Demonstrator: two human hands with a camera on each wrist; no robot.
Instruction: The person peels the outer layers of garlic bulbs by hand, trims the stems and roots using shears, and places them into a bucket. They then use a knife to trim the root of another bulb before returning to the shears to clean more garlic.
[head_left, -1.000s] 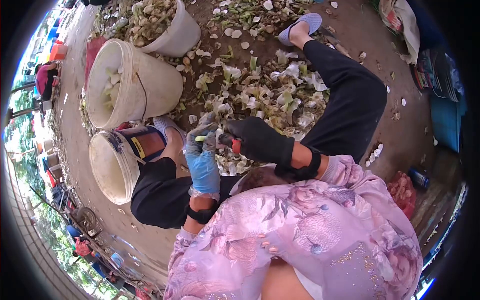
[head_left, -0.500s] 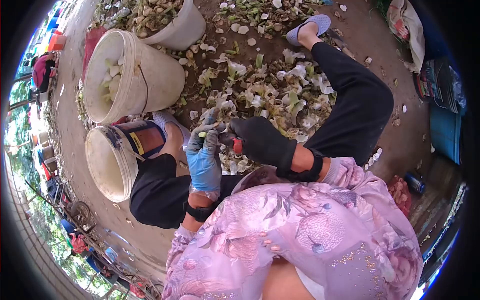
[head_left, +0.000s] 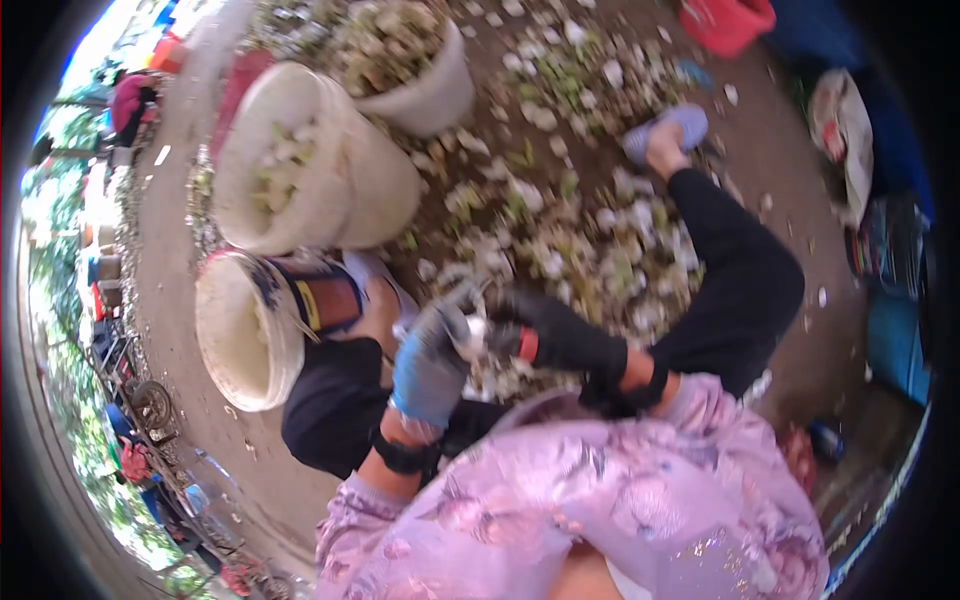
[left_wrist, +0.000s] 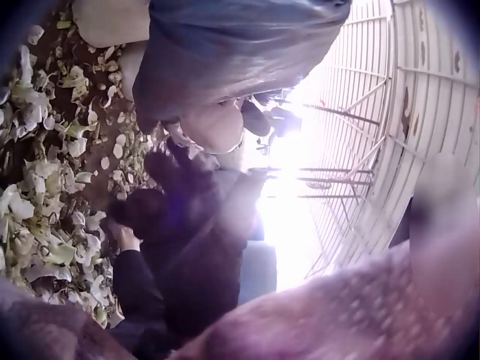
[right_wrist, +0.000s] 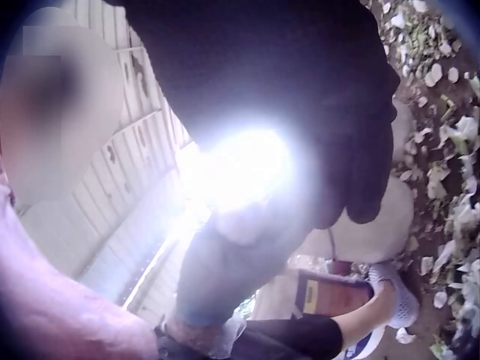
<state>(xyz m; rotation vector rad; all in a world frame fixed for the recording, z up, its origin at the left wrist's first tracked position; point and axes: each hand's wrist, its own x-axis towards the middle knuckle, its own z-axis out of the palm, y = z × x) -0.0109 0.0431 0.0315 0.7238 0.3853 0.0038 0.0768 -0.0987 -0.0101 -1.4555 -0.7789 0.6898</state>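
In the head view, my left hand [head_left: 430, 365], in a blue glove with grey fingers, grips a white bulb [head_left: 472, 338] in front of my lap. My right hand [head_left: 568, 338], in a black glove, holds a small tool with a red part [head_left: 528, 344] close against the bulb. The tool's working end is blurred and mostly hidden by the hands. In the left wrist view, the black glove [left_wrist: 199, 217] is below the blue one [left_wrist: 240, 56]. Glare covers much of the right wrist view, where the black glove [right_wrist: 292, 82] fills the top.
Pale peelings and green trimmings [head_left: 590, 255] litter the ground between my legs. To the left stand a large white bucket [head_left: 390, 195] with white bulbs inside and a smaller bucket with a dark label [head_left: 330, 303]. Behind, another bucket [head_left: 435, 105] is heaped with brownish bulbs or trimmings.
The head view has shifted, so everything sits farther right and lower. My left hand has turned; the green stem that showed between its fingers no longer shows, and a white bulb does.
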